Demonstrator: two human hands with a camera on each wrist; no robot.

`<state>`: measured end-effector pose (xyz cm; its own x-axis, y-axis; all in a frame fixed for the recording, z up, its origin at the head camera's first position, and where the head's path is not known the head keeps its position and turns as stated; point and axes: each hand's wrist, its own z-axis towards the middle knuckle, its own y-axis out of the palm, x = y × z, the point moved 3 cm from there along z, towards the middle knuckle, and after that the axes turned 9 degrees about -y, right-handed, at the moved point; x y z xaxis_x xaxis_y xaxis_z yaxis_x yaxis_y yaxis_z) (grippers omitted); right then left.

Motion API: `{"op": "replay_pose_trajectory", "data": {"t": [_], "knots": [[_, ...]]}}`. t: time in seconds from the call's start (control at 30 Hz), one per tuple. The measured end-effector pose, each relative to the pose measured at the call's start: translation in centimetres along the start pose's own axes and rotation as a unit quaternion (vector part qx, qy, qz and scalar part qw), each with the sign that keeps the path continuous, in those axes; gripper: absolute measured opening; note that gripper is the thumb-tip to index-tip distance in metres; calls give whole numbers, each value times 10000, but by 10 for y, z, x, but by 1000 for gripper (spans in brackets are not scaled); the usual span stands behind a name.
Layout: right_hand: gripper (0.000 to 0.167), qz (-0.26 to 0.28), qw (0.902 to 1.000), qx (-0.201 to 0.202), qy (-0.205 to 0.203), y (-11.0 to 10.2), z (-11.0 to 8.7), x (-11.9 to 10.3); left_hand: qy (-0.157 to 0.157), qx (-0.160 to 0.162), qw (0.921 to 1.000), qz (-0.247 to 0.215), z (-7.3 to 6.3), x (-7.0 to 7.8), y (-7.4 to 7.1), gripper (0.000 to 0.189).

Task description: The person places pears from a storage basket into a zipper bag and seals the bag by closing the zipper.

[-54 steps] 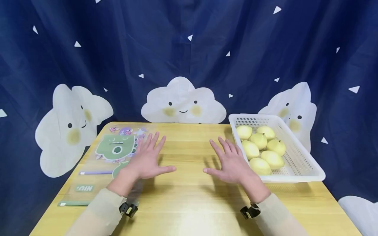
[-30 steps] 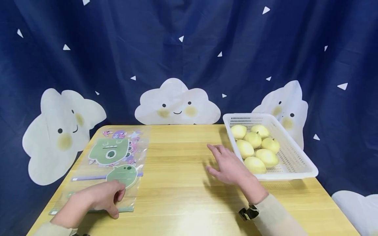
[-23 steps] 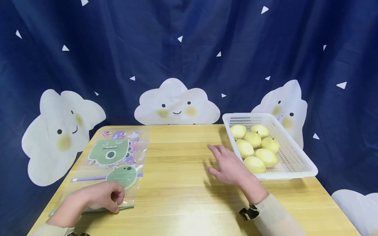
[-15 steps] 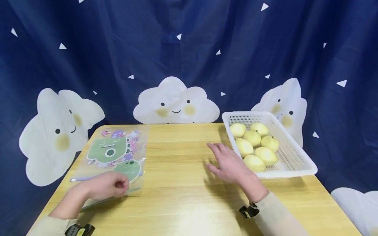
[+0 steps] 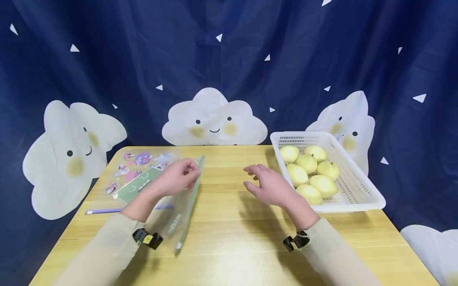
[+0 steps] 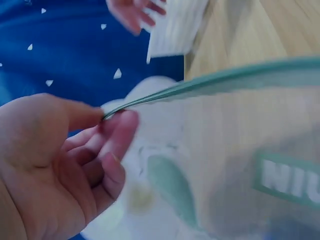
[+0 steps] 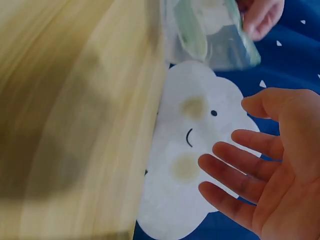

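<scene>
Blue curtain (image 5: 229, 51) behind a wooden tabletop (image 5: 222, 226). Left of centre, a clear bag (image 5: 174, 222), pinched at its green zip strip (image 5: 189, 208) by the left hand (image 5: 177, 174). Long axis of that strip running near to far, leaning right at the far end. Apart to the right, near a white basket (image 5: 347, 207) of yellow pears (image 5: 323, 186): right hand (image 5: 268, 184), empty, with fingers (image 7: 232, 178) relaxed and apart. Flat at left, a second bag (image 5: 143, 159).
</scene>
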<state>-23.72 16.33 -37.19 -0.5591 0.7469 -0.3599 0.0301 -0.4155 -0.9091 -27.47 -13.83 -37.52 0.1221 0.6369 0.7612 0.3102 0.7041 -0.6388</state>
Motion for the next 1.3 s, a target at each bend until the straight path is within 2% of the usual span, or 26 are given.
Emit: {"op": "replay_pose_trajectory", "data": {"t": [0.1, 0.2, 0.33, 0.43, 0.6, 0.7, 0.73, 0.77, 0.87, 0.93, 0.97, 1.03, 1.1, 1.17, 1.23, 1.3], "knots": [[40, 478, 9987, 81, 176, -3, 11, -2, -77, 207, 9982, -551, 17, 15, 14, 14], [34, 1014, 9940, 146, 377, -4, 21, -5, -326, 322, 9902, -1322, 30, 27, 28, 25], [32, 1882, 9800, 184, 615, 0, 31, -10, -751, 467, 9678, -2357, 43, 39, 43, 33], [35, 2392, 9679, 204, 741, 5, 36, -13, -882, 606, 9503, -2924, 49, 46, 52, 31], [33, 2749, 9570, 159, 910, 12, 37, -15, -756, 781, 9254, -3631, 54, 55, 63, 25], [28, 2878, 9520, 152, 1028, 15, 37, -14, -661, 843, 9172, -3838, 54, 56, 67, 26], [25, 2899, 9510, 157, 1068, 15, 36, -13, -654, 861, 9194, -3783, 53, 55, 69, 28], [23, 2908, 9504, 171, 1087, 16, 36, -12, -674, 857, 9255, -3626, 52, 54, 70, 30], [21, 2921, 9492, 292, 1131, 15, 38, -10, -821, 554, 9559, -2766, 45, 54, 73, 45], [21, 2938, 9479, 342, 1184, 14, 39, -11, -830, 276, 9714, -2207, 41, 54, 75, 47], [22, 2970, 9466, 363, 1198, 13, 40, -11, -792, 187, 9767, -1985, 39, 55, 75, 44], [24, 3044, 9438, 372, 1230, 12, 42, -13, -701, 146, 9824, -1727, 36, 56, 74, 33], [24, 2946, 9460, 347, 1307, 11, 44, -13, -634, 302, 9852, -1563, 35, 57, 71, 24], [21, 2772, 9495, 344, 1432, 8, 48, -13, -661, 469, 9870, -1386, 36, 58, 66, 25], [18, 2543, 9526, 334, 1635, 3, 53, -10, -796, 573, 9856, -1374, 39, 57, 59, 30], [20, 2410, 9515, 322, 1886, -4, 58, -4, -983, 724, 9789, -1638, 44, 53, 47, 38]]}}
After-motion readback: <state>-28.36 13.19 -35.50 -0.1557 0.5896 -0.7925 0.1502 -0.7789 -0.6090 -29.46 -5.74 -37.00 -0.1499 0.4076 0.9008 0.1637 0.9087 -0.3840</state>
